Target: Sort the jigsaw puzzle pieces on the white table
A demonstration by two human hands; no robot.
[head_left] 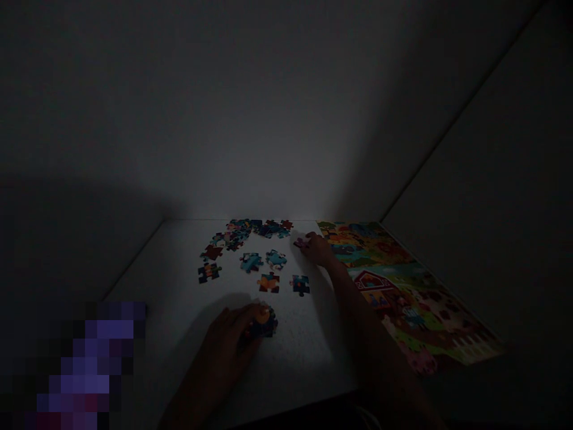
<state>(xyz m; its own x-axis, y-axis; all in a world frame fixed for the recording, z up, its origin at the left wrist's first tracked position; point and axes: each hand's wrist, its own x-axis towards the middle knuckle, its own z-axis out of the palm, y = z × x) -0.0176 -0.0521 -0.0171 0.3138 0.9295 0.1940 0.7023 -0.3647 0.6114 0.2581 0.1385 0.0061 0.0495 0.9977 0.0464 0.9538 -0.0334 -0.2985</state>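
Observation:
My left hand point(235, 334) is closed around a small stack of dark puzzle pieces point(265, 322) low over the near part of the white table point(308, 346). Farther off, my right hand point(317, 248) pinches a pinkish-purple puzzle piece point(302, 242) at the table's surface. Between the hands lie single pieces: an orange one point(268, 282), a dark blue one point(300, 284) and two turquoise ones, the left piece point(250, 262) and the right piece point(276, 259). How many pieces my left hand holds is hidden by the fingers and the dim light.
Loose puzzle pieces point(231, 237) curve along the table's back left. A dark piece with orange figures point(209, 273) lies at the left. Two colourful pictures, a jungle scene point(364, 242) and a farm scene point(416, 316), cover the right side. Walls point(277, 149) stand behind and right. A pixelated purple patch covers the lower left.

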